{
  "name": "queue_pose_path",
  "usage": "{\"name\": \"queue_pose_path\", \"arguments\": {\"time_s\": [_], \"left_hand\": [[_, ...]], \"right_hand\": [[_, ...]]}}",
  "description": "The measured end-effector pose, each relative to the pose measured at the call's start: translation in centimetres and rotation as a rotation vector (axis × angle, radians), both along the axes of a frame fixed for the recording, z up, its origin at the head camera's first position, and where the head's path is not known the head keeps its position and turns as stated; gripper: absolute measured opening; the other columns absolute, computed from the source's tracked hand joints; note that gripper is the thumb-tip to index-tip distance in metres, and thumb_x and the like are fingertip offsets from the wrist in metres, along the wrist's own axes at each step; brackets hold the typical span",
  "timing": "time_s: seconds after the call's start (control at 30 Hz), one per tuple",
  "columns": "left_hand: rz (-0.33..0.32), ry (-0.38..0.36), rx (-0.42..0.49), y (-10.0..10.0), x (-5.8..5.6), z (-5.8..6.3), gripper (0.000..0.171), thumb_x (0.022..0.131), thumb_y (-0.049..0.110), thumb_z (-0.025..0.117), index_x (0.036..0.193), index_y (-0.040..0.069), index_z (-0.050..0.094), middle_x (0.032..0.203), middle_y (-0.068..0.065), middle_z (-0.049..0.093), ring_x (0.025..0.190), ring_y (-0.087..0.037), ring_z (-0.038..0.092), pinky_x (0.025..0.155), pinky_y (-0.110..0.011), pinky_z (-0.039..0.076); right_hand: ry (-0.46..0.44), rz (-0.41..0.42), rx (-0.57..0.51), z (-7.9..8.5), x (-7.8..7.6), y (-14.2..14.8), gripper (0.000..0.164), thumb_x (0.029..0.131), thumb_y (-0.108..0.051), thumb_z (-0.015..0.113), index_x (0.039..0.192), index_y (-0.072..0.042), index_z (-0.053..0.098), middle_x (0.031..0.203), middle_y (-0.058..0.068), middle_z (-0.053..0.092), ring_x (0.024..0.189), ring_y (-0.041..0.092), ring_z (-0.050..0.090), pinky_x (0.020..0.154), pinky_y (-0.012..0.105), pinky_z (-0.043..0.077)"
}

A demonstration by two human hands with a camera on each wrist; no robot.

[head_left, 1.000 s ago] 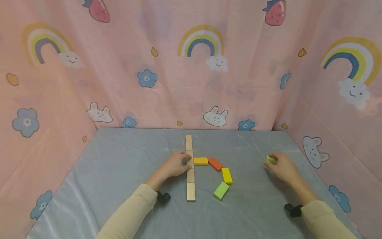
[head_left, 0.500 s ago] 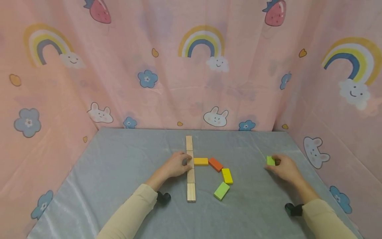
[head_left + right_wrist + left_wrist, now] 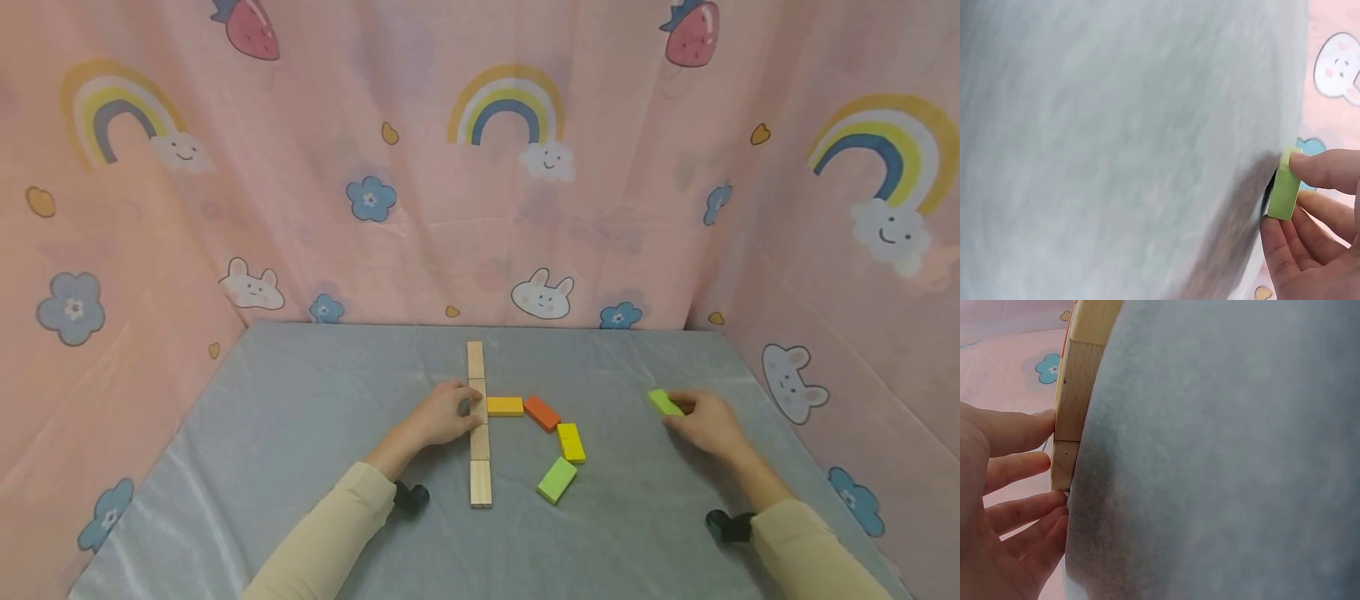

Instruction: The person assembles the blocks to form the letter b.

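My right hand point(image 3: 708, 421) pinches a light green wooden block point(image 3: 663, 402) between thumb and fingers, at the right of the table. In the right wrist view the green block point(image 3: 1285, 187) is tilted, its shadow on the cloth beside it. My left hand point(image 3: 442, 414) rests its fingertips at a row of plain wooden blocks point(image 3: 480, 442), touching the second block from the far end. The left wrist view has the thumb and fingers point(image 3: 1025, 511) fairly straight along the side of the plain blocks point(image 3: 1075, 394).
From the plain row an arc curves right and toward me: an orange-yellow block point(image 3: 505, 407), an orange-red block point(image 3: 542, 412), a yellow block point(image 3: 571, 442) and another green block point(image 3: 557, 480). Grey cloth point(image 3: 337, 367) covers the table; pink printed curtains point(image 3: 420, 250) surround it.
The green block in my right hand has turned within the fingers and shifted slightly left, now showing its long side. My left hand and the laid blocks stay put.
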State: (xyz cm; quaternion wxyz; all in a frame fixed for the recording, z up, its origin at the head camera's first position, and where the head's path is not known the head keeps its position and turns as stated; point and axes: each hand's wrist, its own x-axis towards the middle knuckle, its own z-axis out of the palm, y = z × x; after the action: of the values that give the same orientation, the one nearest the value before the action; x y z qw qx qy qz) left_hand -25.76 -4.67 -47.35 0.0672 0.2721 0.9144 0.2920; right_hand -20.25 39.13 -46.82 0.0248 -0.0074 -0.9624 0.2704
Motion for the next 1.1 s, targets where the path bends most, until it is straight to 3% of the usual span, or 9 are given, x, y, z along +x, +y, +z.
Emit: {"name": "queue_pose_path", "arguments": {"time_s": [0.67, 1.1], "left_hand": [[-0.004, 0.005, 0.012, 0.0, 0.0, -0.1, 0.039, 0.096, 0.021, 0.071, 0.131, 0.005, 0.066, 0.127, -0.016, 0.060, 0.119, -0.034, 0.055, 0.099, -0.051, 0.046], [-0.007, 0.014, -0.010, -0.1, 0.1, 0.1, 0.039, 0.096, 0.021, 0.072, 0.131, 0.005, 0.067, 0.128, -0.016, 0.060, 0.120, -0.035, 0.055, 0.099, -0.052, 0.046]], "right_hand": [[-0.068, 0.196, -0.102, 1.8, 0.2, -6.4, 0.041, 0.090, -0.011, 0.072, 0.126, 0.007, 0.066, 0.124, 0.022, 0.066, 0.107, 0.036, 0.063, 0.092, 0.053, 0.052], [-0.048, 0.309, -0.138, 2.9, 1.1, -11.1, 0.036, 0.087, -0.005, 0.075, 0.121, 0.003, 0.069, 0.119, 0.014, 0.066, 0.105, 0.029, 0.062, 0.092, 0.049, 0.053]]}}
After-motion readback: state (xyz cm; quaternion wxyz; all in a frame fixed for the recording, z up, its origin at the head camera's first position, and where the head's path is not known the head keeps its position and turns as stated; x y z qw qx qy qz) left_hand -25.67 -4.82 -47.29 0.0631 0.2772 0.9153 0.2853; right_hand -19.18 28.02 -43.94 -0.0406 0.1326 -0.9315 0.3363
